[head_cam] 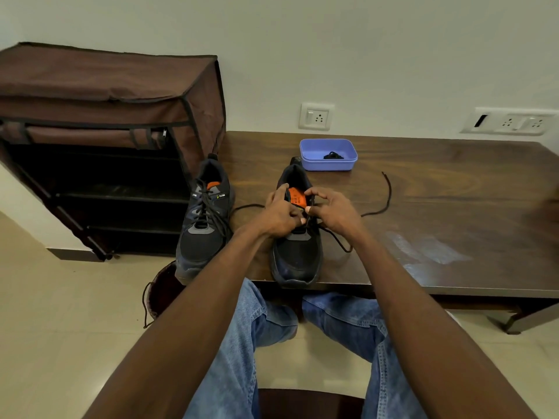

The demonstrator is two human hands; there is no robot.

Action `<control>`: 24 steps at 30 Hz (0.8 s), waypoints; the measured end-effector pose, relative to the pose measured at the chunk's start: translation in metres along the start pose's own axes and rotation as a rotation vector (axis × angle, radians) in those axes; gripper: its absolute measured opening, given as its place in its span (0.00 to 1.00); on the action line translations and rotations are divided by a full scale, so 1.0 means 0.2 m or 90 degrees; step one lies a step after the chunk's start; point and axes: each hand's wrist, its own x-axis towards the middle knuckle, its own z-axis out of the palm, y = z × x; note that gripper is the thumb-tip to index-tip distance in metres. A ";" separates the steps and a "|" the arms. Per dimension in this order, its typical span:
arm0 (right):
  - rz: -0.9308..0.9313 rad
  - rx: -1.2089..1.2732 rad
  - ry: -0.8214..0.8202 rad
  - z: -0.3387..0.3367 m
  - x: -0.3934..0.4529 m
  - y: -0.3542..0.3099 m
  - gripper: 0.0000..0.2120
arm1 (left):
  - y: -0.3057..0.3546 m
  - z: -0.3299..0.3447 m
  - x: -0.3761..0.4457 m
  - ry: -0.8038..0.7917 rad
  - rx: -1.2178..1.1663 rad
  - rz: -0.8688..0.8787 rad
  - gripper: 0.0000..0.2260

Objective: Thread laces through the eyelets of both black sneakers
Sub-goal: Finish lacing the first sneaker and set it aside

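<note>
On the dark wooden tabletop (pixel 423 182), the black mesh sneaker with the orange insole (pixel 298 255) that I am lacing lies with its long axis running from the near edge, toe toward me, to the blue plastic tray (pixel 328 164) behind its heel. Both my hands meet over its eyelets: my left hand (pixel 279 214) and my right hand (pixel 329 211) each pinch the thin black lace (pixel 378 208), whose loose ends trail off either side. Left of this sneaker, the already laced black sneaker (pixel 205 231) stands parallel, nearer my left hand.

**Two black sneakers, one laced**

The left sneaker (pixel 204 225) stood laced at the table's near left corner, toe toward the person, its lace crossed up the front. The right sneaker (pixel 298 237) sat beside it, apart, toe at the near edge, orange insole showing. Its black lace (pixel 382 195) trailed loose across the wood on both sides.
</note>
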 end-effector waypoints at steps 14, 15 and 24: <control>0.018 -0.007 0.036 -0.01 -0.03 -0.03 0.14 | -0.10 -0.08 0.01 0.222 -0.372 -0.111 0.05; 0.025 0.002 0.044 -0.01 -0.04 -0.04 0.13 | -0.12 -0.09 0.03 0.244 -0.422 -0.142 0.05; 0.010 -0.017 0.030 0.01 -0.03 -0.03 0.17 | -0.11 -0.07 0.00 0.344 -0.217 -0.043 0.03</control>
